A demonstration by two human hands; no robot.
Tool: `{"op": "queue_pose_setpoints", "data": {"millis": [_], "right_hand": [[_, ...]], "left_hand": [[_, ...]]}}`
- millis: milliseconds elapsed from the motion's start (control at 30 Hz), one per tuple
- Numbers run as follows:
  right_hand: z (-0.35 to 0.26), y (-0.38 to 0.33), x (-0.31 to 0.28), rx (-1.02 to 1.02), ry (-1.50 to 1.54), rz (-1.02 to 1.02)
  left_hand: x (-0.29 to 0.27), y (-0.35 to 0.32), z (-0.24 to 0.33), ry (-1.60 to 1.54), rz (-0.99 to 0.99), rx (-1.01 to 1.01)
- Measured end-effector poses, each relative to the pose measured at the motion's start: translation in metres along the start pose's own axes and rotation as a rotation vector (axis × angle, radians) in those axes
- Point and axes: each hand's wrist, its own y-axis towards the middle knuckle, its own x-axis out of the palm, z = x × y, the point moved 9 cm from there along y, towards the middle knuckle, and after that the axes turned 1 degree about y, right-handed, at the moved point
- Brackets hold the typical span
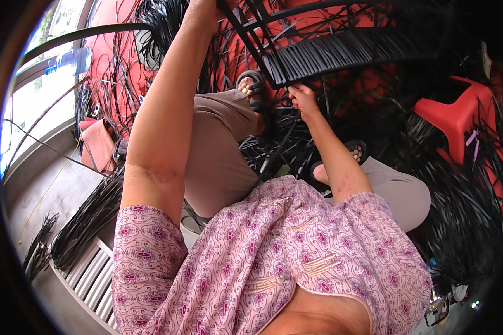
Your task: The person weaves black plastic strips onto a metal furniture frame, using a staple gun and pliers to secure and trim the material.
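Observation:
A dark frame (251, 42) with a panel of black flat strips (341, 53) wound side by side stands before me at the top. My right hand (303, 101) is at the near lower edge of this panel, close to its left corner. Its fingers are curled in a pinch, and what lies between them is too small to make out. My left arm stretches up along the frame's left side. Only the wrist end of my left hand (204, 15) shows at the top edge; the fingers are cut off. A long black strip (89, 34) arcs out toward the left.
Loose black strips (458, 206) lie heaped at the right and across the red floor covering (109, 50). A red plastic stool (458, 114) stands to the right. Bundled strips (89, 223) rest by a slatted grey piece (92, 273) at lower left, near a glass door (39, 106).

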Motion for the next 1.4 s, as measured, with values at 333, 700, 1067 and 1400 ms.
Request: {"op": "queue_pose_setpoints", "data": {"millis": [333,700,1067,1400], "right_hand": [[-0.028,-0.077,-0.029,0.023,-0.013,-0.024],[-0.081,-0.144,-0.053,-0.003,0.011,0.034],[-0.078,-0.159,-0.091,-0.009,0.341,-0.108],[-0.017,-0.078,-0.088,-0.072,0.447,-0.031]], "left_hand": [[0.007,-0.012,-0.003,-0.044,-0.014,-0.103],[0.006,0.004,-0.032,-0.087,-0.029,-0.285],[0.012,0.013,-0.029,-0.148,-0.064,-0.188],[0.022,0.011,-0.010,-0.198,-0.053,-0.157]]}}
